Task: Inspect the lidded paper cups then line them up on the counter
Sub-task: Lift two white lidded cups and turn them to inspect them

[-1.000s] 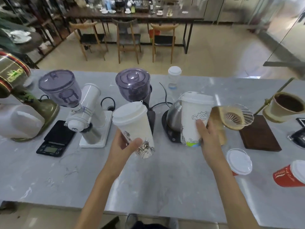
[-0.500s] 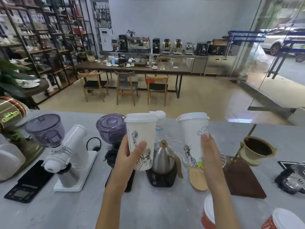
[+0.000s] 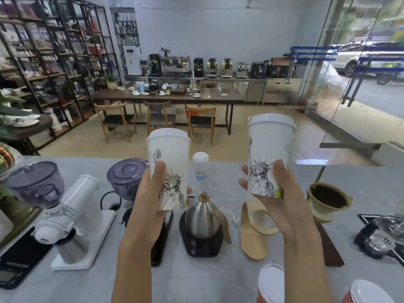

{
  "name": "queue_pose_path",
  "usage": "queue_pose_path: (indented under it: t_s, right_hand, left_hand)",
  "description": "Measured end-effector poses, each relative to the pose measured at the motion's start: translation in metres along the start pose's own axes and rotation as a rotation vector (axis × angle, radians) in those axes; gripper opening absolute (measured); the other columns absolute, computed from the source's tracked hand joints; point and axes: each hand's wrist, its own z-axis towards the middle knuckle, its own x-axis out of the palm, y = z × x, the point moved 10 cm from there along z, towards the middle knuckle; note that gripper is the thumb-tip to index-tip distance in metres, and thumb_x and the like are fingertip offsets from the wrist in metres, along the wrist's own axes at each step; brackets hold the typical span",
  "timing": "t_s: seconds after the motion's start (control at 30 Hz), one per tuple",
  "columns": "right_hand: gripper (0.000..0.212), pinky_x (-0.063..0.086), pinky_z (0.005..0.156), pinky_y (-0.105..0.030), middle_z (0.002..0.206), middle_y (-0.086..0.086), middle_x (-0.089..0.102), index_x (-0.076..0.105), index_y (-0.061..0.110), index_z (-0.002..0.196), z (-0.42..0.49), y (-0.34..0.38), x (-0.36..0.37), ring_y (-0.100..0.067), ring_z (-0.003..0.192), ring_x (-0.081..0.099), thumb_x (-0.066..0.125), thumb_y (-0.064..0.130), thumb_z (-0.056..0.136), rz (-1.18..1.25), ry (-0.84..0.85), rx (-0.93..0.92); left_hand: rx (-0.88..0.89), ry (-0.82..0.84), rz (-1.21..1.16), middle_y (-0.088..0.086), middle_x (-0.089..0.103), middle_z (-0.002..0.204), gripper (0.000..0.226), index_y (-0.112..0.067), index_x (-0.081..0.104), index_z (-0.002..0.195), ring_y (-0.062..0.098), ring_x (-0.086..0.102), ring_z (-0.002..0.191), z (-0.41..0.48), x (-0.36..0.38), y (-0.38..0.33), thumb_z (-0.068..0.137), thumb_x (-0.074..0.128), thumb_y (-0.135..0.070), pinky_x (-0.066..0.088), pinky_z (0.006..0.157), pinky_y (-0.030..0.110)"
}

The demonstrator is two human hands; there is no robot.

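Two tall white lidded paper cups with black statue drawings are held up above the grey marble counter (image 3: 203,278). My left hand (image 3: 150,206) grips the left cup (image 3: 169,154) around its lower half, upright. My right hand (image 3: 277,200) grips the right cup (image 3: 270,147) near its base, slightly higher and farther right. Two red lidded cups (image 3: 271,285) (image 3: 369,293) stand on the counter at the bottom right, partly cut off by the frame.
On the counter stand a white grinder (image 3: 72,217), a purple-hopper grinder (image 3: 127,173), a steel kettle on a black scale (image 3: 203,224), a wooden-handled dripper (image 3: 254,239), a filter stand with coffee grounds (image 3: 328,200), a small bottle (image 3: 200,165) and black scales (image 3: 13,265).
Both hands have raised the cups higher and moved them apart; the drawings now face me. The view has tilted up, showing more of the room.
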Motion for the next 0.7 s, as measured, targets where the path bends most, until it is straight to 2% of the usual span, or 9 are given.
queue_pose_path:
  t_s: [0.07, 0.13, 0.23, 0.3, 0.37, 0.47, 0.6, 0.67, 0.7]
  right_hand:
    - [0.068, 0.056, 0.083, -0.057, 0.134, -0.012, 0.061, 0.051, 0.020, 0.138, 0.007, 0.010, 0.010, -0.038, 0.122, 0.059, 0.075, 0.040, 0.078, 0.001, 0.029, -0.055]
    - [0.065, 0.057, 0.079, -0.057, 0.140, -0.018, 0.056, 0.050, 0.019, 0.141, 0.006, 0.003, 0.009, -0.038, 0.120, 0.061, 0.069, 0.039, 0.081, 0.062, 0.034, -0.017]
    - [0.073, 0.060, 0.064, -0.045, 0.138, -0.028, 0.055, 0.050, 0.009, 0.140, 0.002, -0.020, -0.007, -0.036, 0.101, 0.071, 0.065, 0.048, 0.081, 0.115, -0.036, 0.098]
    - [0.077, 0.060, 0.057, -0.036, 0.133, -0.028, 0.059, 0.049, 0.010, 0.140, 0.002, -0.031, -0.016, -0.032, 0.093, 0.074, 0.061, 0.057, 0.080, 0.026, -0.078, 0.128]
    - [0.079, 0.058, 0.051, -0.030, 0.124, -0.020, 0.067, 0.049, 0.017, 0.138, 0.007, -0.034, -0.021, -0.028, 0.088, 0.076, 0.066, 0.061, 0.075, -0.094, -0.107, 0.103]
    - [0.082, 0.057, 0.051, -0.030, 0.113, -0.010, 0.074, 0.055, 0.028, 0.129, 0.012, -0.032, -0.026, -0.030, 0.089, 0.077, 0.081, 0.065, 0.061, -0.220, -0.144, 0.066]
    - [0.071, 0.058, 0.058, -0.034, 0.117, -0.013, 0.073, 0.062, 0.028, 0.125, 0.014, -0.032, -0.028, -0.031, 0.098, 0.073, 0.077, 0.066, 0.067, -0.237, -0.143, 0.069]
    - [0.071, 0.059, 0.059, -0.035, 0.118, -0.018, 0.071, 0.064, 0.020, 0.126, 0.014, -0.035, -0.029, -0.032, 0.100, 0.072, 0.073, 0.065, 0.072, -0.193, -0.147, 0.095]
    - [0.069, 0.059, 0.057, -0.034, 0.118, -0.020, 0.071, 0.064, 0.017, 0.126, 0.014, -0.036, -0.031, -0.032, 0.099, 0.072, 0.069, 0.063, 0.075, -0.157, -0.149, 0.109]
  left_hand:
    - [0.047, -0.023, 0.028, 0.022, 0.072, 0.111, 0.081, -0.011, 0.054, 0.134, 0.035, 0.074, 0.082, 0.005, 0.005, -0.011, 0.075, 0.069, -0.065, 0.060, 0.060, 0.039]
    - [0.084, -0.033, 0.030, 0.019, 0.072, 0.114, 0.081, -0.013, 0.054, 0.133, 0.036, 0.074, 0.090, 0.003, 0.008, -0.014, 0.075, 0.069, -0.067, 0.060, 0.063, 0.039]
    - [0.087, -0.019, 0.012, 0.017, 0.073, 0.117, 0.068, -0.013, 0.054, 0.132, 0.033, 0.074, 0.097, -0.002, 0.013, -0.005, 0.083, 0.065, -0.060, 0.061, 0.065, 0.036]
    - [0.062, -0.022, 0.029, 0.013, 0.074, 0.116, 0.066, -0.014, 0.055, 0.131, 0.026, 0.075, 0.097, -0.001, 0.014, 0.004, 0.082, 0.063, -0.058, 0.061, 0.067, 0.031]
    - [0.045, -0.019, 0.034, 0.009, 0.076, 0.112, 0.062, -0.015, 0.057, 0.128, 0.023, 0.076, 0.094, 0.003, 0.015, 0.011, 0.082, 0.061, -0.057, 0.061, 0.066, 0.032]
    - [0.030, 0.037, -0.048, 0.013, 0.077, 0.099, 0.062, -0.009, 0.059, 0.126, 0.027, 0.075, 0.078, 0.009, 0.022, 0.018, 0.085, 0.058, -0.056, 0.060, 0.058, 0.037]
    - [0.029, 0.115, -0.106, 0.017, 0.074, 0.098, 0.062, -0.011, 0.068, 0.122, 0.028, 0.074, 0.078, 0.017, 0.032, 0.023, 0.088, 0.059, -0.063, 0.061, 0.064, 0.038]
    - [0.017, 0.117, -0.112, 0.018, 0.075, 0.110, 0.046, -0.014, 0.071, 0.119, 0.030, 0.075, 0.085, 0.018, 0.031, 0.031, 0.097, 0.054, -0.051, 0.062, 0.071, 0.040]
    - [0.025, 0.118, -0.131, 0.020, 0.074, 0.115, 0.031, -0.012, 0.070, 0.119, 0.032, 0.075, 0.089, 0.016, 0.030, 0.030, 0.104, 0.052, -0.032, 0.062, 0.073, 0.041]
